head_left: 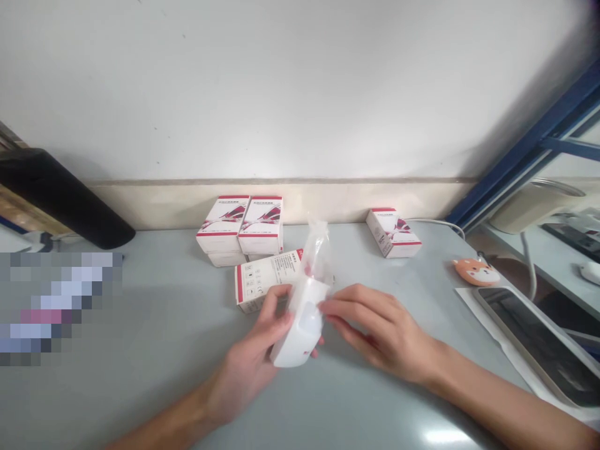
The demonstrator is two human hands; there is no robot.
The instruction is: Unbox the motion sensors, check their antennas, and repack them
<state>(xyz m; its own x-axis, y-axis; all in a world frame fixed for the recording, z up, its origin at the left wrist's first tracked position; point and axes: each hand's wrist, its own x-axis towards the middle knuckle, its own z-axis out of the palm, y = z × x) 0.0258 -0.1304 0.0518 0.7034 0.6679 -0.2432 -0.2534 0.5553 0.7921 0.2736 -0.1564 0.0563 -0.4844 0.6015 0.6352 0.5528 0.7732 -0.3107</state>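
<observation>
My left hand (255, 350) is wrapped around a white motion sensor (297, 340) with a domed lens, thumb on its left side and fingertips showing at its right edge. The sensor is tilted and sits in a clear plastic bag (319, 240), whose loose end sticks up beyond its top. At the sensor's right edge, the fingers of my right hand (379, 328) are pinched together on the bag. Just behind the left hand lies a white and red carton (262, 281) with printed symbols, partly covered by the hand and sensor.
Stacked white and red boxes (222, 219) stand near the wall, left of centre. Another such box (396, 234) is at the back right. An orange animal-face item (475, 272) and a phone-like device (539, 344) lie at right. A black cylinder (65, 194) leans at left.
</observation>
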